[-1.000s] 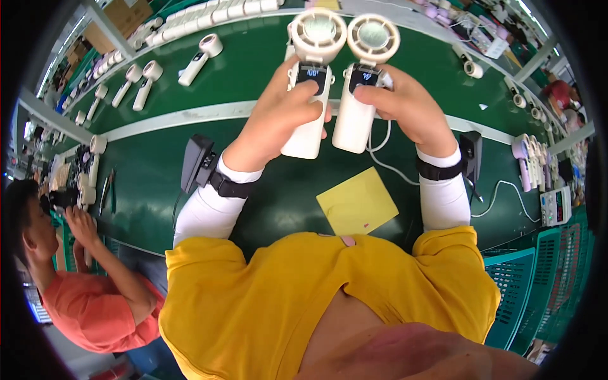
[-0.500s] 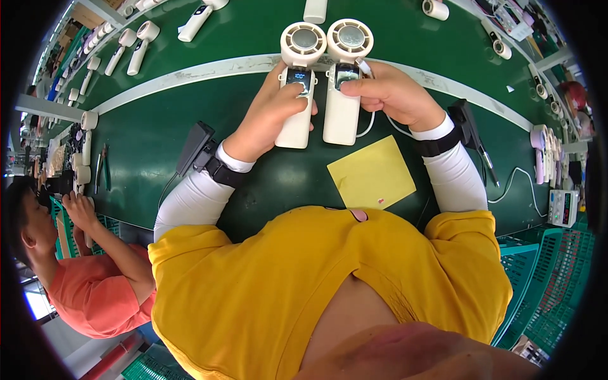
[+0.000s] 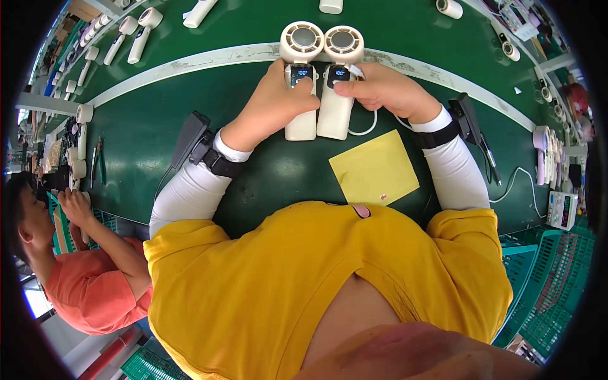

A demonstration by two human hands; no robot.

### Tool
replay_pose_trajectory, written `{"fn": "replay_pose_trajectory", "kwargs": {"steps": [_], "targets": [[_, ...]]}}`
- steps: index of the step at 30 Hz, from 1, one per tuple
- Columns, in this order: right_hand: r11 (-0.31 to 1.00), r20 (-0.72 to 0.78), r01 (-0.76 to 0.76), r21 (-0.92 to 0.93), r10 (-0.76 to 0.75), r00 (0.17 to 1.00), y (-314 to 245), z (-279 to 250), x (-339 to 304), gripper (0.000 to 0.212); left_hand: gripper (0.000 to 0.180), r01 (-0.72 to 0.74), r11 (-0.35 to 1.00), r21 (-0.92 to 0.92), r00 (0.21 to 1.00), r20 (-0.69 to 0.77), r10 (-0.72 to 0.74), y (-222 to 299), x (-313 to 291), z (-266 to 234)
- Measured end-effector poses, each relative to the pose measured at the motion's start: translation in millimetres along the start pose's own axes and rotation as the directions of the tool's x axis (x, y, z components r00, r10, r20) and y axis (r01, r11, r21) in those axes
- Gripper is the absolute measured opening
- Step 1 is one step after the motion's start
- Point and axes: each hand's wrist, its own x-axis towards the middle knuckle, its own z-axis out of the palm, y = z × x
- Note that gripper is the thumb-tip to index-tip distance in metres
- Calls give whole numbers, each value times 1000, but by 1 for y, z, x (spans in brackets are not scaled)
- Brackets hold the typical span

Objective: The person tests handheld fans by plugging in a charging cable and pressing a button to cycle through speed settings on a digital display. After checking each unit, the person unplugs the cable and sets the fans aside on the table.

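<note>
Two cream handheld fans lie side by side on the green bench, their round heads touching or nearly so. My left hand (image 3: 277, 103) is closed around the left fan (image 3: 300, 130), its thumb over the front just below the lit display. The right fan (image 3: 334, 119) is in my right hand (image 3: 394, 92), whose thumb presses near the button under a lit display. A white cable (image 3: 364, 133) runs from beside this fan's neck, behind my right hand. Just nearer to me lies a yellow sheet of paper (image 3: 373, 170).
A pale ledge (image 3: 190, 66) crosses the bench beyond the fans. More fans (image 3: 140, 43) stand along the far belt. Tweezers or pliers (image 3: 100, 161) lie at left, near a co-worker in an orange shirt (image 3: 95, 288). At right are a small meter box (image 3: 561, 210) and green crates (image 3: 538, 291).
The right fan's display now shows lit digits. Both fans have come closer together, their lower ends slightly farther from me. My left thumb has shifted right across the left fan.
</note>
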Motion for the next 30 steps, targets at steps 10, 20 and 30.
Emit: {"fn": "replay_pose_trajectory", "kwargs": {"steps": [10, 20, 30], "targets": [[651, -146, 82, -755, -287, 947, 2, 7, -2, 44, 41, -123, 920, 371, 961, -188, 204, 3, 6, 4], [756, -335, 20, -654, -314, 888, -56, -54, -40, 30, 20, -92, 695, 713, 858, -297, 418, -10, 52, -69], [640, -643, -281, -715, -444, 624, -21, -127, 123, 37, 30, 297, 393, 870, 693, -479, 538, -83, 189, -158]]}}
